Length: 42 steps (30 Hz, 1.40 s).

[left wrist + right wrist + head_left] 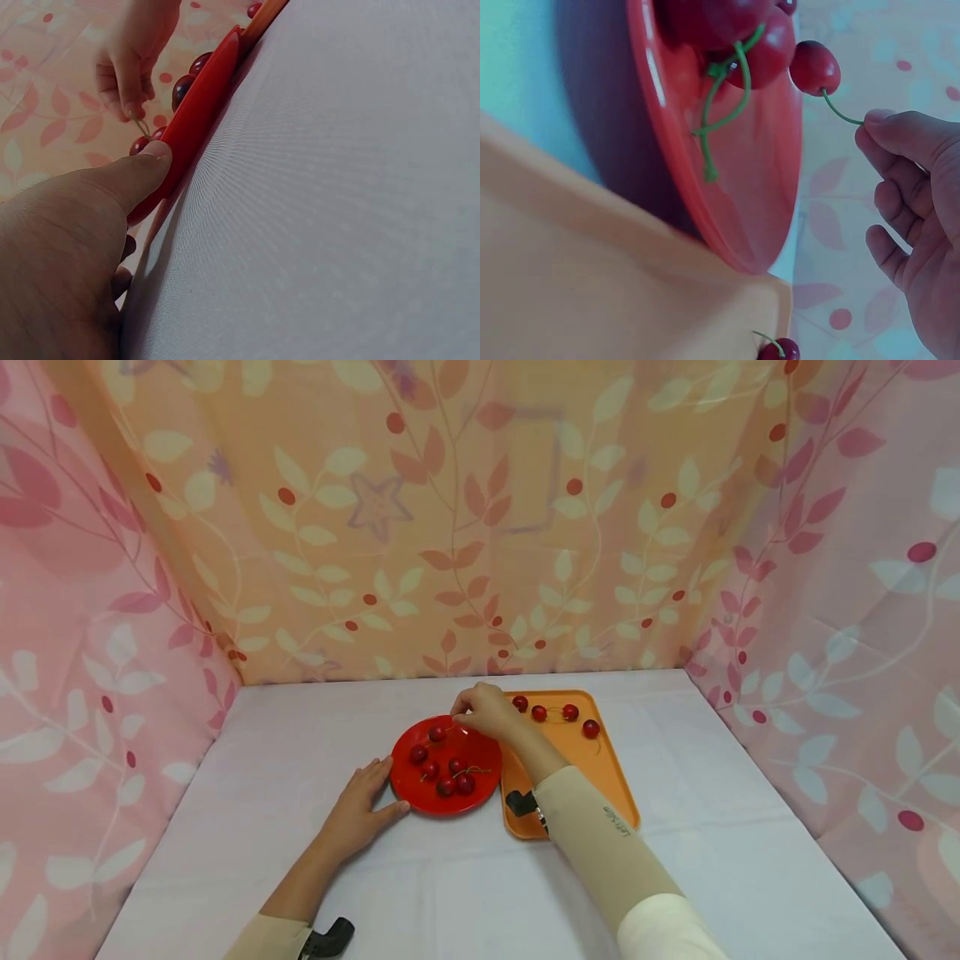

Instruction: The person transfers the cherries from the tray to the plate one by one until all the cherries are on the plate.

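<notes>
Red cherry (437, 734) pinched near plate (481, 747), far edge

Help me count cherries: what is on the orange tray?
Four cherries show toward the far end of the orange tray. The right forearm covers part of the tray, so anything beneath it is hidden.

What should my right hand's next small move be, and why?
Probably ease the right hand down and release the thin green stem: that hand pinches it, the attached shiny red cherry is over the round glossy red plate, and the left hand touches the plate.
</notes>
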Each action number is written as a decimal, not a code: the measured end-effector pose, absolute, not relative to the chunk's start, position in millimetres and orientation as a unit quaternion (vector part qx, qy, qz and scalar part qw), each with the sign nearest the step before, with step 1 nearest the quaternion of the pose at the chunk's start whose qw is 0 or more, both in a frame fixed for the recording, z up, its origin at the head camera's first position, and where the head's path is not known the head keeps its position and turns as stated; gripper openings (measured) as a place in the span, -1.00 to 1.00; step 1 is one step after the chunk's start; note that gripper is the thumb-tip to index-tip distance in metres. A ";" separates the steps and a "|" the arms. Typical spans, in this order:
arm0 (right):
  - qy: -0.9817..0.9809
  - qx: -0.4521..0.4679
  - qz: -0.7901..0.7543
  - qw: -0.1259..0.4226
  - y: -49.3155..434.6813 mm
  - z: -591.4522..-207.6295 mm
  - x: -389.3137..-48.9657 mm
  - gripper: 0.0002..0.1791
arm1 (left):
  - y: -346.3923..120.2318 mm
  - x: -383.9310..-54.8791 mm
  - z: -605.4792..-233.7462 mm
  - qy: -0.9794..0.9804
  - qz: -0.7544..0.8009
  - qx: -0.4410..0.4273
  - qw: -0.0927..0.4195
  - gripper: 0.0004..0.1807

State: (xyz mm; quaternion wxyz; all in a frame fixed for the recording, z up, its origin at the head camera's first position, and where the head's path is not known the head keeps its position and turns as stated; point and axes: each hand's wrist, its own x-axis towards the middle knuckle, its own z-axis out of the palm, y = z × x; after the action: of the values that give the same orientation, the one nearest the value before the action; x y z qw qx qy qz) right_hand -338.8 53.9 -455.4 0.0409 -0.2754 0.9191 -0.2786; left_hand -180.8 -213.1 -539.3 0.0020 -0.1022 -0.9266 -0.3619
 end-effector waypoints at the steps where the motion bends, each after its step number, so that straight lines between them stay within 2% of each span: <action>1: 0.919 -0.274 -0.278 0.047 52.4 -457.0 -338.9 -0.94 | -213.2 -180.7 -539.8 -0.926 -0.362 -0.104 0.004 0.01; 5: 0.921 -0.272 -0.272 0.060 47.9 -462.3 -337.0 -0.95 | -213.4 -179.6 -540.6 -0.924 -0.365 -0.111 0.005 0.00; 29: 0.918 -0.308 -0.246 0.041 47.4 -459.6 -334.5 -0.93 | -215.3 -179.9 -534.5 -0.929 -0.354 -0.108 0.009 -0.01; 38: 0.922 -0.301 -0.244 0.023 59.2 -444.4 -323.5 -0.85 | -214.3 -181.6 -539.9 -0.924 -0.366 -0.114 0.008 -0.03; 42: 0.921 -0.315 -0.231 -0.003 63.8 -437.3 -320.7 -0.83 | -214.8 -181.9 -539.9 -0.923 -0.367 -0.112 0.007 -0.02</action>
State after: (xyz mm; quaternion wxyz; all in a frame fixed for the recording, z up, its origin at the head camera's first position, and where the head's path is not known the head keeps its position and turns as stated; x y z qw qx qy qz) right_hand -320.7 63.8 -437.3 -0.0027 -0.3148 0.9207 -0.2309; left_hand -181.9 -214.8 -539.9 0.0065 -0.1124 -0.9234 -0.3669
